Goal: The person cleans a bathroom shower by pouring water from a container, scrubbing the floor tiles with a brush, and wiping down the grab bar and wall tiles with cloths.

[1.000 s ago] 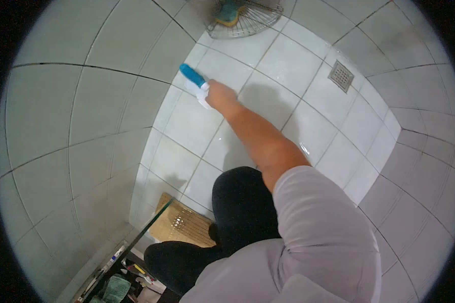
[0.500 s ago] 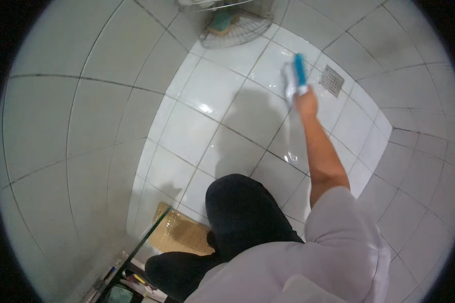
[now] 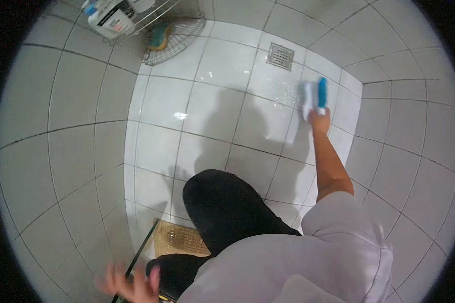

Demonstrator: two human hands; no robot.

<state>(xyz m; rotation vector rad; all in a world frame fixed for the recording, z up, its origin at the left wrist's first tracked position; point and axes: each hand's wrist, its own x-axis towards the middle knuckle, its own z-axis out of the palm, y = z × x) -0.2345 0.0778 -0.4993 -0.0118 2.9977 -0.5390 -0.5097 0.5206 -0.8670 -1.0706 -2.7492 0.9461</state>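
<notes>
My right hand [image 3: 319, 121] is closed around a blue and white scrub brush [image 3: 322, 93] on the wet white floor tiles [image 3: 212, 103], near the right wall. The brush is slightly blurred, and its underside is hidden. Low at the left, my left hand [image 3: 134, 287] hangs in front of the glass panel's edge [image 3: 142, 246], blurred but with its fingers spread and nothing visible in them. A square metal floor drain [image 3: 280, 56] lies up and to the left of the brush, with water drops on the tiles between.
In the far left corner, a wire rack [image 3: 179, 40] holds a green and yellow sponge [image 3: 159, 36]. Above it stands a white bottle [image 3: 112, 19] on another wire shelf. A tan textured mat [image 3: 179, 239] lies beside my bent knee [image 3: 222, 202]. Tiled walls enclose the floor.
My right hand has moved the brush from left of the drain to its right, closer to the right wall. My left hand has come into view at lower left. The camera view has turned.
</notes>
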